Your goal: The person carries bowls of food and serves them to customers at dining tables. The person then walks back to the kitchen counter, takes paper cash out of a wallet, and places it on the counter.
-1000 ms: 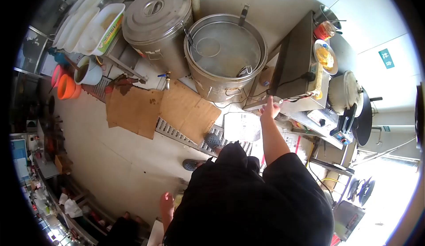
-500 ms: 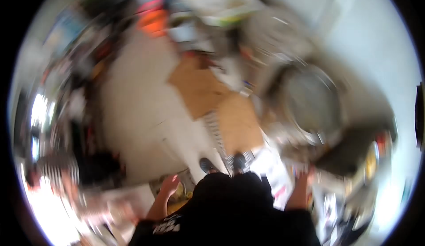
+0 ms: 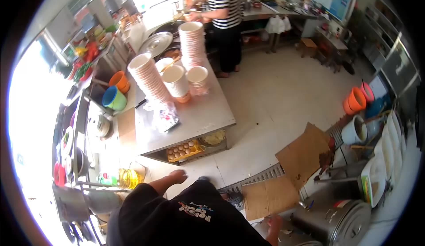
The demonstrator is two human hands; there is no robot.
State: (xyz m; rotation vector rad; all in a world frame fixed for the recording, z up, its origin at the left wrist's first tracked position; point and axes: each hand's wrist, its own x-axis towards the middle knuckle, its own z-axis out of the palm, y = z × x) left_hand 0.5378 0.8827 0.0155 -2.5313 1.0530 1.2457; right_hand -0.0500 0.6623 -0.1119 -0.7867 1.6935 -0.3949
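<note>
My left hand (image 3: 178, 175) hangs in the air in front of the steel counter, holding nothing I can see, its fingers loosely extended. Nearest to it is the counter's lower shelf, with a tray of eggs (image 3: 182, 150) and a pan of pale food (image 3: 214, 138). Low on the right, my right hand (image 3: 273, 223) hangs beside the flattened cardboard (image 3: 270, 197) and a large lidded steel pot (image 3: 336, 221); blur hides its fingers. On the steel counter (image 3: 208, 117) stand tall stacks of paper cups (image 3: 148, 75) and a plastic bag (image 3: 166, 116).
A person in a striped shirt (image 3: 226, 4) works at the far counter. Buckets (image 3: 354, 100) line the right side. Cardboard covers part of a floor drain (image 3: 261, 175). Racks with pots and an oil jug (image 3: 129, 178) stand left.
My view has swung far to the left, from the pots and cardboard to the counter with the cups. The person in stripes now appears at the top. Both my hands still hang at my sides.
</note>
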